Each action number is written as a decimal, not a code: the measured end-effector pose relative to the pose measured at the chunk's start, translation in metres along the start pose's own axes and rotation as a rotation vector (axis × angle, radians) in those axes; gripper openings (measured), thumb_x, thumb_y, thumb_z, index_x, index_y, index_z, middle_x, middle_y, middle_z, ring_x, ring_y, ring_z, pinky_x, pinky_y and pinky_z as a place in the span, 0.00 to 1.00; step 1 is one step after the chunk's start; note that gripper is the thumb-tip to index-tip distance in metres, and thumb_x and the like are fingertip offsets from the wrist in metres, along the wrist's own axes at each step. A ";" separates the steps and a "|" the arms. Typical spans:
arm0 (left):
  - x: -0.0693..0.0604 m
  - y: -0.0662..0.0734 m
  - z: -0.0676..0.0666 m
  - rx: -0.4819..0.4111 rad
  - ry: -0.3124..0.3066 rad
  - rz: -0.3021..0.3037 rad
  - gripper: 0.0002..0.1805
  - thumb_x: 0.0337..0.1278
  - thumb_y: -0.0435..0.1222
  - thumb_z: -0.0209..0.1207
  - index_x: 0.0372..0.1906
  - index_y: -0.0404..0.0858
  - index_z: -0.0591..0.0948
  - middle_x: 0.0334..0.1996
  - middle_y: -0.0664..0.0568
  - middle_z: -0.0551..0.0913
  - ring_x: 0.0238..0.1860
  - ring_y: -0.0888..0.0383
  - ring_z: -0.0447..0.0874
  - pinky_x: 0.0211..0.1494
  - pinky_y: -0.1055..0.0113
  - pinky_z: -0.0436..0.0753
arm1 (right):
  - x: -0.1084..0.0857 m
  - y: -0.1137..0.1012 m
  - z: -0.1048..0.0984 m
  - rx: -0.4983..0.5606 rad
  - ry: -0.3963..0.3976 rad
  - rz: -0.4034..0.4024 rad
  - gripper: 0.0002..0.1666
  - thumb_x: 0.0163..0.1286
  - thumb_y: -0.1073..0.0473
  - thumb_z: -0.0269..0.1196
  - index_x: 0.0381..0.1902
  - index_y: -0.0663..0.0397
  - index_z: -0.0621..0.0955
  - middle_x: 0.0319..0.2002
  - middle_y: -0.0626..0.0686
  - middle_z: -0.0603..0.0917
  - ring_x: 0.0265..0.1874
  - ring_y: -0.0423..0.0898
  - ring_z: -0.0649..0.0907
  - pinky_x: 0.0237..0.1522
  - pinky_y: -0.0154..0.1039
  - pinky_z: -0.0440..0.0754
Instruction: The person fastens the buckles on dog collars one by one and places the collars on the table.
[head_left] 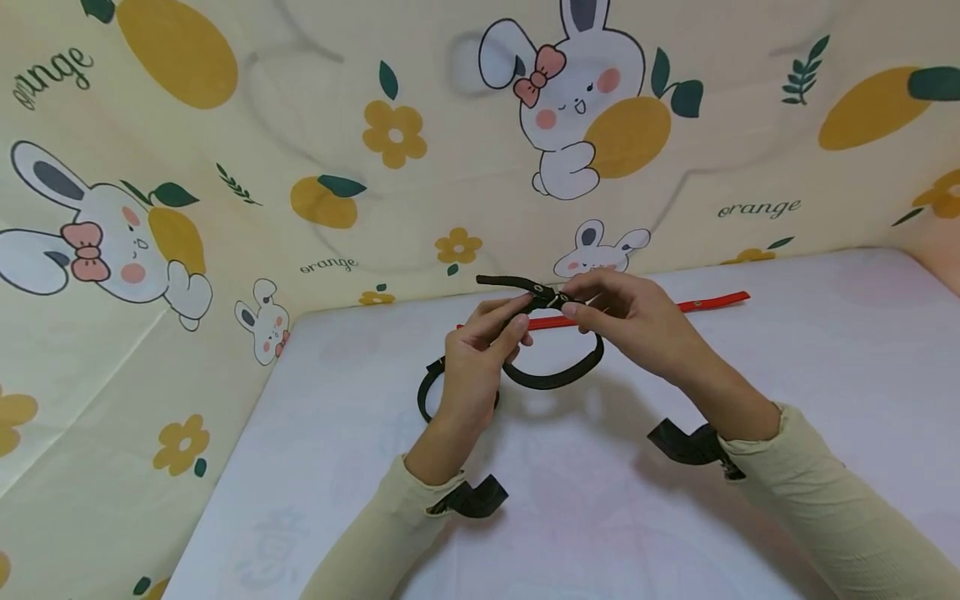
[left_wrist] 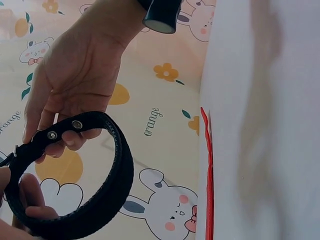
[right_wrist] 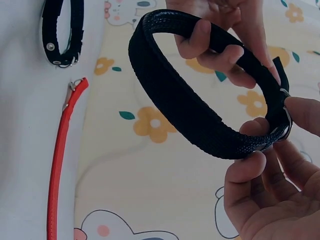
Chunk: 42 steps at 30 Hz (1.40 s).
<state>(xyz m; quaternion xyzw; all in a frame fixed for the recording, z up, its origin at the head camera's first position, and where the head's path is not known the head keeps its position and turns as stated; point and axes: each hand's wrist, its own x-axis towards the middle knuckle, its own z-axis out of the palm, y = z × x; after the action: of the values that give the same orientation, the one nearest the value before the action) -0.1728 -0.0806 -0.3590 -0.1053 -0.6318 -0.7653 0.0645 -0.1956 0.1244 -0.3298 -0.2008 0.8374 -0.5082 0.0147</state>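
Both hands hold a black collar (head_left: 553, 381) up above the table. It forms a loop, its loose strap end pointing left in the head view. My left hand (head_left: 474, 358) pinches the strap on the left of the buckle, with fingers inside the loop in the right wrist view. The right hand (head_left: 637, 325) grips the collar at its right side, thumb by the metal ring (right_wrist: 288, 125). Metal eyelets (left_wrist: 76, 124) show on the strap in the left wrist view. Fingers partly cover the buckle.
Behind the hands, a red strap (head_left: 712, 303) lies across the white table (head_left: 570, 517), with a metal clasp (right_wrist: 70, 92) at one end. A second black collar (head_left: 424, 390) lies partly behind the left hand. A printed cloth (head_left: 420, 208) hangs along the back and left.
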 end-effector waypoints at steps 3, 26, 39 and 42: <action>0.000 0.001 0.001 0.019 0.000 0.003 0.17 0.66 0.29 0.60 0.58 0.31 0.81 0.43 0.58 0.78 0.31 0.61 0.78 0.33 0.75 0.71 | 0.000 0.000 0.000 0.003 0.001 -0.002 0.17 0.72 0.45 0.62 0.54 0.42 0.81 0.40 0.52 0.83 0.39 0.46 0.84 0.44 0.37 0.79; -0.002 0.004 0.001 0.096 0.024 0.100 0.14 0.63 0.27 0.61 0.53 0.27 0.83 0.43 0.59 0.80 0.25 0.63 0.77 0.30 0.76 0.72 | 0.000 0.001 0.007 -0.043 0.038 -0.057 0.18 0.70 0.46 0.65 0.54 0.44 0.82 0.46 0.47 0.85 0.40 0.45 0.83 0.42 0.33 0.80; 0.003 0.006 -0.004 -0.014 0.136 0.019 0.17 0.63 0.29 0.61 0.56 0.34 0.80 0.39 0.51 0.85 0.31 0.60 0.78 0.37 0.75 0.79 | 0.003 0.001 -0.001 -0.007 0.030 -0.107 0.20 0.68 0.54 0.67 0.57 0.47 0.81 0.46 0.49 0.83 0.43 0.42 0.81 0.45 0.26 0.81; 0.005 0.007 -0.004 -0.088 0.162 0.011 0.16 0.63 0.26 0.61 0.55 0.31 0.80 0.35 0.53 0.87 0.28 0.60 0.79 0.37 0.74 0.80 | 0.002 0.002 -0.003 0.006 0.046 -0.096 0.19 0.68 0.53 0.67 0.56 0.47 0.82 0.45 0.49 0.83 0.43 0.41 0.81 0.48 0.24 0.79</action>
<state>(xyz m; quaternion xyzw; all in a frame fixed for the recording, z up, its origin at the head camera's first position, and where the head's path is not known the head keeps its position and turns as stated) -0.1764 -0.0858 -0.3523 -0.0492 -0.5896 -0.7980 0.1150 -0.1988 0.1266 -0.3295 -0.2288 0.8254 -0.5154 -0.0283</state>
